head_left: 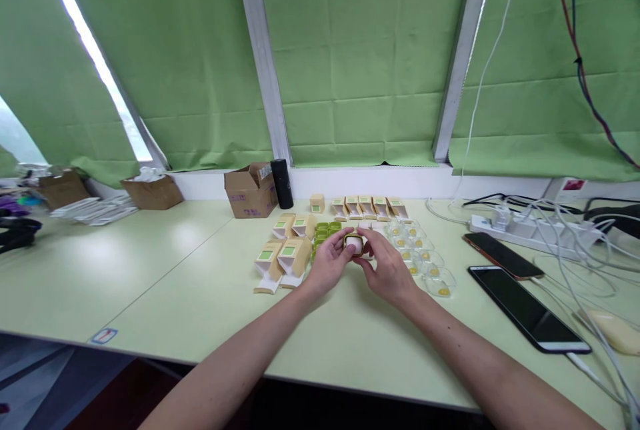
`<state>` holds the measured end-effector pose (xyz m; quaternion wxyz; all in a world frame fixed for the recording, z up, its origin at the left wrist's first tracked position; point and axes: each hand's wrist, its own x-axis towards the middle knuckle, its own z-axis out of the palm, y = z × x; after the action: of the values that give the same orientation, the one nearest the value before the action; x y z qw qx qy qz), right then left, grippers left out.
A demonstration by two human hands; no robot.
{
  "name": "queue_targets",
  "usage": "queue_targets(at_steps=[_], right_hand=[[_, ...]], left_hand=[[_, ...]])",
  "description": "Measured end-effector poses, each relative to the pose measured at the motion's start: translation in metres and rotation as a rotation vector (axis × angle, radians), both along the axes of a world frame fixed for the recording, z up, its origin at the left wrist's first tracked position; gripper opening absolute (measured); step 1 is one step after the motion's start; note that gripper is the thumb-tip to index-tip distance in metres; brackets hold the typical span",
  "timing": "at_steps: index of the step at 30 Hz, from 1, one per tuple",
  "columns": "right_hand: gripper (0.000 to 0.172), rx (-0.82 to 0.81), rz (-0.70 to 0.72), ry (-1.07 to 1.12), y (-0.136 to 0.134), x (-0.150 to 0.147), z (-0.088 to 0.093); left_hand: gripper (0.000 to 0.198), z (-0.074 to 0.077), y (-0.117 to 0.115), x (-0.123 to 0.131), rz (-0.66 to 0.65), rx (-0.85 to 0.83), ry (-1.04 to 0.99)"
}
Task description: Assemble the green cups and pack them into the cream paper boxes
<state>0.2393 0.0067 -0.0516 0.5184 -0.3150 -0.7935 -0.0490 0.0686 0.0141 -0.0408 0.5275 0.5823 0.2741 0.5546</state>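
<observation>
Over the middle of the table, my left hand (331, 262) and my right hand (391, 269) both grip a small square green container (355, 243) with something white inside it. The fingers of each hand are closed around its sides, thumbs toward me. Just behind my left hand stand several green square cups (321, 235), partly covered by the fingers. Several clear plastic covers (440, 281) with yellow spots lie in rows to the right of my right hand. On the left, open kraft boxes (294, 255) with green labels rest with their flaps down.
Toward the wall are a row of kraft boxes (367, 206) and a single one (317, 203). A cardboard carton (250, 193) stands beside a black cylinder (283, 185). Two phones (527, 307), a power strip (535, 235) and tangled white cables occupy the right side.
</observation>
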Motion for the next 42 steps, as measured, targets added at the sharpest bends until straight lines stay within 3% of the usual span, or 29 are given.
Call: queue_targets(at_steps=[15, 21, 26, 29, 32, 37, 42], right_hand=[[0.037, -0.111, 0.031, 0.077, -0.001, 0.002, 0.002], [0.036, -0.369, 0.177, 0.367, -0.001, 0.000, 0.007], [0.046, -0.620, 0.354, 0.640, 0.002, -0.003, 0.011], [0.054, -0.753, 0.425, 0.769, 0.002, -0.003, 0.015], [0.058, -0.874, 0.458, 0.848, 0.002, -0.003, 0.018], [0.058, -0.981, 0.495, 0.845, 0.002, -0.003, 0.018], [0.059, -1.045, 0.536, 0.829, 0.002, -0.003, 0.017]], left_hand=[[0.076, 0.006, -0.003, -0.002, -0.021, -0.028, 0.006], [0.064, 0.012, -0.010, -0.010, 0.080, 0.057, 0.163], [0.037, 0.010, -0.007, -0.020, 0.349, 0.383, 0.372], [0.041, 0.010, -0.006, -0.024, 0.497, 0.690, 0.546], [0.051, 0.011, -0.007, -0.024, 0.547, 0.906, 0.716], [0.054, 0.010, -0.009, -0.020, 0.544, 1.001, 0.881], [0.053, 0.007, -0.007, -0.020, 0.518, 0.999, 0.875]])
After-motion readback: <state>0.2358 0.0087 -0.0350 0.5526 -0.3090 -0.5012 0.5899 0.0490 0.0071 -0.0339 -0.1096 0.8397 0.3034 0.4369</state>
